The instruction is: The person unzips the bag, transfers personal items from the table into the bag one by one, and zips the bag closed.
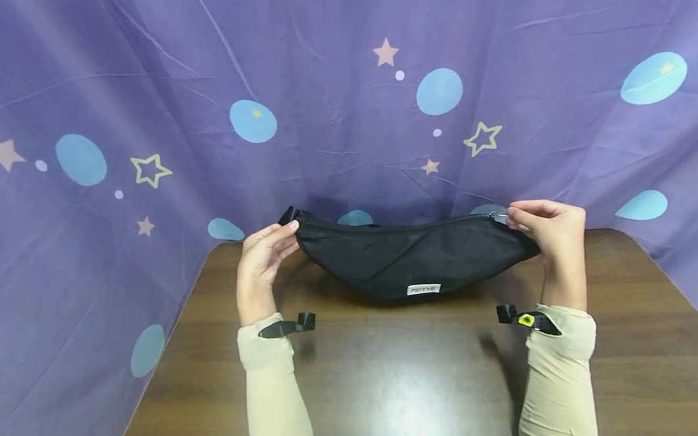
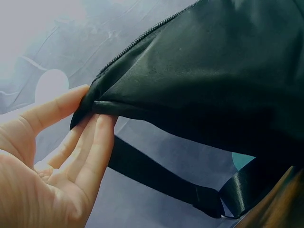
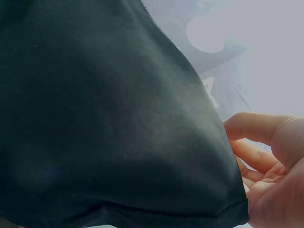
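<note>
A black waist bag [image 1: 413,257], with a small white label [image 1: 424,289] low on its front, is held up over the wooden table. My left hand [image 1: 265,258] pinches its left end between thumb and fingers, as the left wrist view also shows. Along the top edge runs a zipper [image 2: 149,32]. At the right end, the thumb and fingers of my right hand [image 1: 554,230] pinch the zipper pull [image 1: 499,215]. From the right wrist the bag hides that pull, and the fingertips meet the bag's edge. A black strap [image 2: 154,166] hangs behind the bag.
The brown wooden table [image 1: 404,373] lies beneath my forearms. Behind it and along its sides hangs a purple curtain [image 1: 329,61] patterned with stars and blue ovals; the bag is close to its back part.
</note>
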Demonstrator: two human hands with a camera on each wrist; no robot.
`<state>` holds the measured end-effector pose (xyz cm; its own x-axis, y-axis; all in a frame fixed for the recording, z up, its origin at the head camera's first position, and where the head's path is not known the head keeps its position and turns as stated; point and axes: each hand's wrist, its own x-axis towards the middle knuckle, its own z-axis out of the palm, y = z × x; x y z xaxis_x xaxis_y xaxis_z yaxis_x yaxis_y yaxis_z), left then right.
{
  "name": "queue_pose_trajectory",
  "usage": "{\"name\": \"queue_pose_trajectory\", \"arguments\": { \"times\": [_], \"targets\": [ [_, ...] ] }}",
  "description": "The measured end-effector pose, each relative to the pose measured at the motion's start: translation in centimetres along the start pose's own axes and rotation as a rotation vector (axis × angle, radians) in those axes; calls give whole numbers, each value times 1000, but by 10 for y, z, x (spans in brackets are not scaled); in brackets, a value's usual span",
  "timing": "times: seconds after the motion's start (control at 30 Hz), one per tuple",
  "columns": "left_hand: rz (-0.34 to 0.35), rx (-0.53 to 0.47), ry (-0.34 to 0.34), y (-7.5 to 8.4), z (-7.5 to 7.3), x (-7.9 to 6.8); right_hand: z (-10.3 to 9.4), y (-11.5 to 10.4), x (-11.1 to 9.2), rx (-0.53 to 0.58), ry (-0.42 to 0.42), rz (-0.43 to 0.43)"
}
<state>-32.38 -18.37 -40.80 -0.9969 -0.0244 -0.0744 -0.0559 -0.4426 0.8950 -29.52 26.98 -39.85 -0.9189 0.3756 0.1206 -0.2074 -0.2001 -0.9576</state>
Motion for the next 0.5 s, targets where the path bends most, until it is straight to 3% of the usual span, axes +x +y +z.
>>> {"name": "queue_pose_trajectory", "arguments": {
  "times": [0.5],
  "targets": [
    [55, -22, 108, -2, 11, -2, -11, -6, 3, 183, 209, -10]
  ]
}}
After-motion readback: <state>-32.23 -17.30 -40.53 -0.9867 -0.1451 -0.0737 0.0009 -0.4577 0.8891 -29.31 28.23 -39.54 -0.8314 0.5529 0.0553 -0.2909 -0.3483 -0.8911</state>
